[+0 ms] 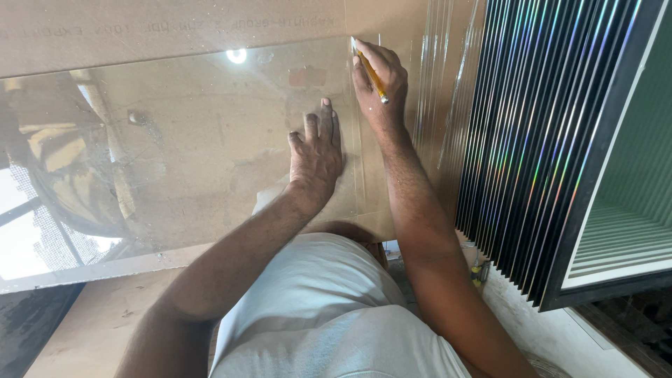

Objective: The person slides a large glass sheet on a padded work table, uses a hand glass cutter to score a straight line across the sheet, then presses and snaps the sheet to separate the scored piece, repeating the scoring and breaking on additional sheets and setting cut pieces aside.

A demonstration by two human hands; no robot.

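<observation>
Your right hand is closed around a thin yellow tool that looks like a pencil. Your fingers are wrapped tight on it. Its tip points up and touches the far right part of the glass sheet. The other end, a small silver bit, sticks out below your fingers.

Your left hand lies flat on the glass, palm down. The fingers are straight, close together and pointing up, and it holds nothing. It rests just to the left of your right hand, near it but not touching.

The glass sheet is big and clear. It lies on a brown board that shows above it and below it. The glass is shiny like a mirror. You can see a bright round light in it near the top, and blurry shapes on its left side.

Just to the right of your right hand, more clear sheets stand on edge. Past them is a row of thin black frames packed side by side, with rainbow shine on their edges. At the far right is a green panel with a black border.

Your white shirt fills the bottom middle.
</observation>
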